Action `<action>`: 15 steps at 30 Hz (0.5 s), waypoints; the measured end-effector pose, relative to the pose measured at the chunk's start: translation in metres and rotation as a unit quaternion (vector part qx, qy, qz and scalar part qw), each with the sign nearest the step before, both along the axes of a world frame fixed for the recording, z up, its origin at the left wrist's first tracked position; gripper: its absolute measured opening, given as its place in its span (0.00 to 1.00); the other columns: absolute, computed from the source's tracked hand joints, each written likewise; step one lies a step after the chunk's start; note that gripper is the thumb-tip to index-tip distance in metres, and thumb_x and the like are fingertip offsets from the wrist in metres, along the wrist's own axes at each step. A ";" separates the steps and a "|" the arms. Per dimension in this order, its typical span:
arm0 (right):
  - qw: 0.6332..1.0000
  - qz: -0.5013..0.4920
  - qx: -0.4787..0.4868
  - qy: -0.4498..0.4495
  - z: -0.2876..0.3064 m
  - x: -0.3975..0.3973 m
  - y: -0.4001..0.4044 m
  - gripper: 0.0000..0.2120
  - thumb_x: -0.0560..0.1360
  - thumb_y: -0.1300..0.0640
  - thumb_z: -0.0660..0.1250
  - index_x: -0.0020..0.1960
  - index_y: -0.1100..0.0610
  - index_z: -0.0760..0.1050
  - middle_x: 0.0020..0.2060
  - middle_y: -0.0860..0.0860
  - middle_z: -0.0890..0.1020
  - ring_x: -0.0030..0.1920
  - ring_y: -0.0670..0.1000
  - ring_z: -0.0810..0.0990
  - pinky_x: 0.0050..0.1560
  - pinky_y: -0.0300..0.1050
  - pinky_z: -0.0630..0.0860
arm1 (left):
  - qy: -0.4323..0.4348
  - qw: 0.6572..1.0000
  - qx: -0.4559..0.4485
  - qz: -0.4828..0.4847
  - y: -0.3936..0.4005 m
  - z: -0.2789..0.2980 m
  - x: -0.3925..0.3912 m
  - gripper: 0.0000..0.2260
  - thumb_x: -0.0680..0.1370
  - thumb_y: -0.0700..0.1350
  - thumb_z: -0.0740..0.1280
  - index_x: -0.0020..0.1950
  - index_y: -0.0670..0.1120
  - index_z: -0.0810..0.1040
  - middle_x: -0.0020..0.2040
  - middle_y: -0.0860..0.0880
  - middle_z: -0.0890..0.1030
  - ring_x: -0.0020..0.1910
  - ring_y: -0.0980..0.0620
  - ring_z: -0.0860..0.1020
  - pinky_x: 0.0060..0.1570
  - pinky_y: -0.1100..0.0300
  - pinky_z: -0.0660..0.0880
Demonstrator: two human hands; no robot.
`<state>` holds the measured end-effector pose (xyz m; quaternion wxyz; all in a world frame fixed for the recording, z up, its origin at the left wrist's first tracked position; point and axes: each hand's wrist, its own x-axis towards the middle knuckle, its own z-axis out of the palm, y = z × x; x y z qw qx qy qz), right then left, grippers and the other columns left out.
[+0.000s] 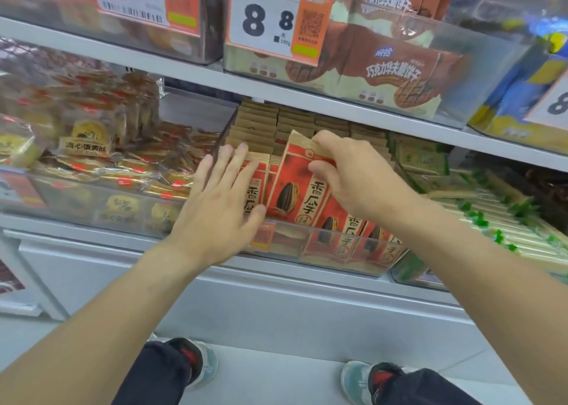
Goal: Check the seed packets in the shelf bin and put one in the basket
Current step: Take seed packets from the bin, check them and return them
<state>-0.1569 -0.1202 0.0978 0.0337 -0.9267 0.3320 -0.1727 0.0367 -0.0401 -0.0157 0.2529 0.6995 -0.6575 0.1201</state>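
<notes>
Red paper packet, half out of the bin.
I have my right hand pinched shut on the packet's top corner, thumb in front, fingers behind; my left hand lies flat and open on the packets at its nine o'clock, gripping nothing. I judge it light, crinkly and easily creased, so the stiff top seam is the place to hold. No basket in view.

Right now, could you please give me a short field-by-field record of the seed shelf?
bin: clear shelf bin, full of upright red seed packets
right hand: right hand pinching top of raised seed packet
left hand: left hand flat, open, against neighbouring packets
price tag above: 8.8
basket: not in view
</notes>
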 end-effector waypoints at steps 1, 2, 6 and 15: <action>1.000 -0.003 -0.004 0.014 0.002 0.000 -0.001 0.03 0.84 0.53 0.62 0.56 0.52 0.71 0.37 0.42 0.71 0.44 0.52 0.69 0.50 0.48 0.62 | 0.017 1.000 -0.003 -0.007 0.001 0.002 0.000 0.35 0.78 0.60 0.53 0.81 0.44 0.58 0.83 0.45 0.53 0.82 0.47 0.47 0.80 0.50 0.39; 1.000 -0.006 -0.005 0.027 0.003 0.001 -0.003 0.02 0.84 0.53 0.62 0.55 0.50 0.70 0.37 0.41 0.69 0.45 0.51 0.67 0.51 0.48 0.61 | 0.034 0.999 -0.006 -0.012 0.002 0.005 0.000 0.35 0.78 0.61 0.55 0.81 0.44 0.57 0.83 0.45 0.54 0.82 0.47 0.48 0.80 0.50 0.41; 0.994 -0.018 0.001 0.111 -0.011 0.011 -0.007 0.10 0.82 0.48 0.65 0.44 0.46 0.68 0.36 0.41 0.71 0.49 0.51 0.67 0.59 0.56 0.66 | 0.096 0.994 -0.045 -0.027 0.003 0.008 -0.009 0.35 0.78 0.59 0.58 0.81 0.47 0.55 0.81 0.47 0.57 0.82 0.48 0.49 0.80 0.48 0.43; 0.987 -0.062 0.037 0.142 -0.018 0.016 -0.006 0.17 0.85 0.43 0.49 0.47 0.45 0.73 0.70 0.54 0.68 0.72 0.57 0.61 0.70 0.62 0.62 | 0.119 0.987 -0.077 -0.080 -0.011 -0.001 -0.021 0.21 0.85 0.51 0.52 0.79 0.51 0.63 0.80 0.54 0.62 0.81 0.55 0.50 0.80 0.46 0.47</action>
